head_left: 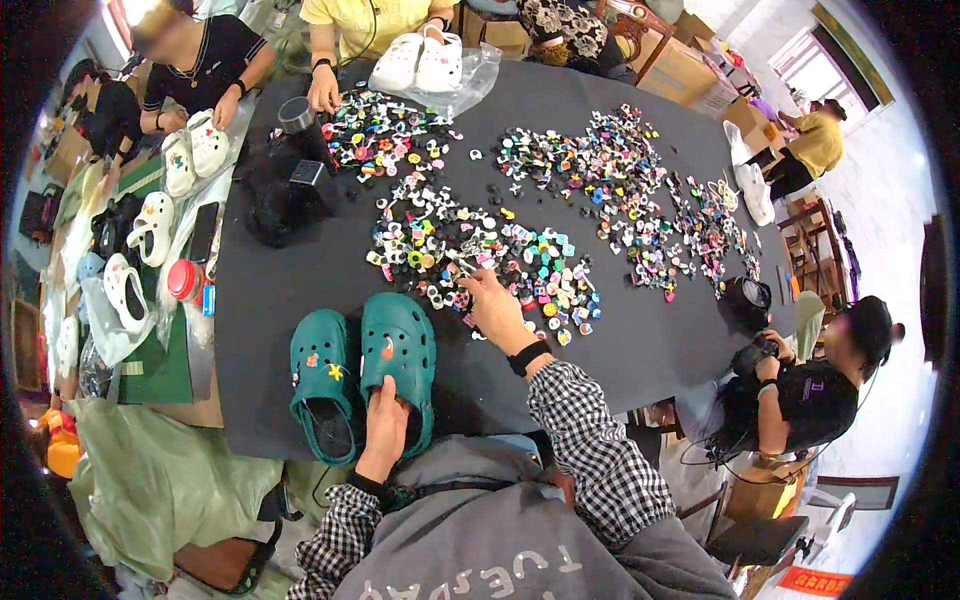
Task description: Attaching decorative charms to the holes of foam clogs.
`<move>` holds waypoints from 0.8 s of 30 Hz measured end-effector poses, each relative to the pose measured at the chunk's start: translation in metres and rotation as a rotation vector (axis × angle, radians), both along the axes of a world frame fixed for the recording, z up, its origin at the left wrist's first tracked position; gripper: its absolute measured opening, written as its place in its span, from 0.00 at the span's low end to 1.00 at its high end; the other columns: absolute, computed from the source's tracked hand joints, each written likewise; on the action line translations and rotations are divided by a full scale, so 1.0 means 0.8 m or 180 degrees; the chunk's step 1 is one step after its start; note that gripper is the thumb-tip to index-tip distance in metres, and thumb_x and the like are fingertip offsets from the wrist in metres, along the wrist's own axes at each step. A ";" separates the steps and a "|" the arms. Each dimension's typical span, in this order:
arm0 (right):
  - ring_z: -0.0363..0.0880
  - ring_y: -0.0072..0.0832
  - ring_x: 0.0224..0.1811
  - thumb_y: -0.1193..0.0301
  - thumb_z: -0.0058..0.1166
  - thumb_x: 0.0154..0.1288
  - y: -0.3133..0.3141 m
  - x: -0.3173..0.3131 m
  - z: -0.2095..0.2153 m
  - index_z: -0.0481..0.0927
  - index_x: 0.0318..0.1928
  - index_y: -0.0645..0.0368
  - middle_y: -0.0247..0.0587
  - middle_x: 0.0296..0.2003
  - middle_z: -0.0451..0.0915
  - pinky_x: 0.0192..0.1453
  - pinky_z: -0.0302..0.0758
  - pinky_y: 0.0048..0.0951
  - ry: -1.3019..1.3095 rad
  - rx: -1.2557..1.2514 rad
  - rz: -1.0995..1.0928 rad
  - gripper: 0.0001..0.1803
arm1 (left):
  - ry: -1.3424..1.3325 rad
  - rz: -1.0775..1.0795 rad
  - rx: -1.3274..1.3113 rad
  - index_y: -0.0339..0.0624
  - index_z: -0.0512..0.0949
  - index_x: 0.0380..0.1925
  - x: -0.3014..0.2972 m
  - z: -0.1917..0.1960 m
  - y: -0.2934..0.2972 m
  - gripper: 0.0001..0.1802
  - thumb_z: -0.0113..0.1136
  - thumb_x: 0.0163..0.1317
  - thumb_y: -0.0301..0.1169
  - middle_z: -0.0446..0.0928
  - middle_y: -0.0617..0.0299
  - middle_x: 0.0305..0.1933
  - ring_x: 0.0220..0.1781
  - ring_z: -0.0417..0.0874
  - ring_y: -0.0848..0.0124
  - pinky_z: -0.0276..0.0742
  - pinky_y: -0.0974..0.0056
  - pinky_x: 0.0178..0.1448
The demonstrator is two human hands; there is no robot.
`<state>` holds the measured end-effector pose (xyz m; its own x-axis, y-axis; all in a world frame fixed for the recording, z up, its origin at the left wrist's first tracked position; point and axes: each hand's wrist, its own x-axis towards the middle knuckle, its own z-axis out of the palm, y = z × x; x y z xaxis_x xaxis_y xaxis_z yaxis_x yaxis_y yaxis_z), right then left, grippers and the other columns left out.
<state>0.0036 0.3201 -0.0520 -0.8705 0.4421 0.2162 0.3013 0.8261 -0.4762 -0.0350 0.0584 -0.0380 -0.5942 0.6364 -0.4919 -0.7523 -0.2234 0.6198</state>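
Two dark green clogs stand side by side at the near edge of the black table. The right-hand clog (402, 325) is gripped by my left hand (384, 432), its fingers inside the foot opening; one small charm shows on its top. Several charms, a yellow star among them, sit on the left-hand clog (322, 385), which lies untouched. My right hand (498, 312) reaches into the near pile of small colourful shoe charms (545, 275). Its thumb and fingers are pinched together at a pale bit among the charms, too small to make out.
More charms (640, 190) are heaped across the black table (270, 350). A dark bag (275, 195) lies at the left. White clogs (150, 230) and a red-lidded jar (185, 280) stand on the side table. Across the table, a person in yellow holds white clogs (418, 62); others sit left and right.
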 end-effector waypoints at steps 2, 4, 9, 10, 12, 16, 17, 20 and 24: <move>0.80 0.43 0.43 0.81 0.49 0.53 0.004 0.012 0.000 0.76 0.50 0.51 0.41 0.47 0.72 0.40 0.80 0.39 -0.0317 -0.0033 -0.0163 0.22 | 0.0004 0.0027 -0.0009 0.40 0.54 0.68 0.000 0.000 -0.001 0.29 0.45 0.73 0.41 0.59 0.59 0.69 0.68 0.63 0.65 0.60 0.57 0.69; 0.79 0.42 0.42 0.81 0.48 0.53 0.010 0.020 0.000 0.76 0.50 0.51 0.40 0.46 0.73 0.41 0.80 0.39 -0.0331 -0.0009 -0.0190 0.22 | 0.0008 0.0013 0.0004 0.40 0.54 0.68 -0.001 -0.002 0.000 0.29 0.45 0.73 0.41 0.59 0.59 0.69 0.68 0.63 0.65 0.60 0.57 0.69; 0.79 0.45 0.41 0.82 0.47 0.54 0.028 0.042 0.000 0.77 0.49 0.53 0.42 0.46 0.74 0.42 0.78 0.41 -0.0095 -0.0273 -0.0302 0.21 | -0.0005 0.0012 -0.0063 0.41 0.55 0.67 0.000 0.001 0.002 0.28 0.45 0.73 0.41 0.60 0.59 0.69 0.68 0.64 0.65 0.60 0.57 0.69; 0.79 0.46 0.41 0.83 0.47 0.53 0.031 0.045 -0.001 0.77 0.50 0.54 0.43 0.45 0.75 0.44 0.77 0.41 -0.0024 -0.0438 -0.0310 0.22 | -0.0026 0.0039 -0.0083 0.42 0.55 0.67 0.001 0.002 0.002 0.28 0.45 0.73 0.41 0.60 0.59 0.68 0.68 0.64 0.65 0.60 0.57 0.69; 0.79 0.45 0.40 0.83 0.47 0.54 0.038 0.047 -0.004 0.78 0.48 0.56 0.45 0.43 0.76 0.44 0.76 0.41 0.0103 -0.0411 -0.0382 0.20 | -0.0044 0.0062 -0.0098 0.42 0.55 0.67 0.001 0.000 0.001 0.28 0.45 0.73 0.41 0.60 0.58 0.68 0.68 0.64 0.65 0.60 0.57 0.69; 0.78 0.47 0.40 0.80 0.47 0.57 0.062 0.055 -0.008 0.81 0.42 0.57 0.50 0.38 0.77 0.42 0.76 0.43 0.0276 -0.0620 -0.0600 0.14 | -0.0077 0.0029 -0.0063 0.43 0.55 0.67 0.000 -0.001 0.000 0.28 0.45 0.73 0.40 0.61 0.58 0.68 0.67 0.64 0.65 0.60 0.58 0.69; 0.78 0.47 0.38 0.79 0.47 0.58 0.068 0.052 -0.011 0.81 0.43 0.58 0.51 0.37 0.76 0.41 0.75 0.43 0.0314 -0.0546 -0.0712 0.14 | -0.0100 0.0047 -0.0084 0.43 0.55 0.67 0.000 0.001 0.001 0.28 0.46 0.72 0.40 0.61 0.58 0.68 0.67 0.65 0.65 0.60 0.58 0.69; 0.78 0.48 0.35 0.76 0.49 0.60 0.083 0.048 -0.016 0.81 0.43 0.58 0.52 0.34 0.75 0.38 0.75 0.45 0.0433 -0.0270 -0.0778 0.12 | -0.0152 0.0094 -0.0155 0.43 0.55 0.67 0.001 0.004 0.004 0.28 0.46 0.72 0.40 0.61 0.58 0.68 0.67 0.65 0.65 0.60 0.58 0.69; 0.76 0.50 0.39 0.72 0.53 0.60 0.079 0.037 -0.019 0.78 0.48 0.58 0.54 0.38 0.74 0.43 0.75 0.45 0.0031 -0.0320 -0.0997 0.15 | -0.0114 0.0055 -0.0008 0.42 0.55 0.67 0.000 -0.005 -0.002 0.28 0.46 0.72 0.40 0.61 0.58 0.67 0.67 0.65 0.65 0.61 0.58 0.69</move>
<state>0.0335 0.3832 -0.0676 -0.6868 0.7077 0.1655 0.5284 0.6426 -0.5549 -0.0350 0.0568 -0.0421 -0.5872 0.6249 -0.5145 -0.7700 -0.2351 0.5931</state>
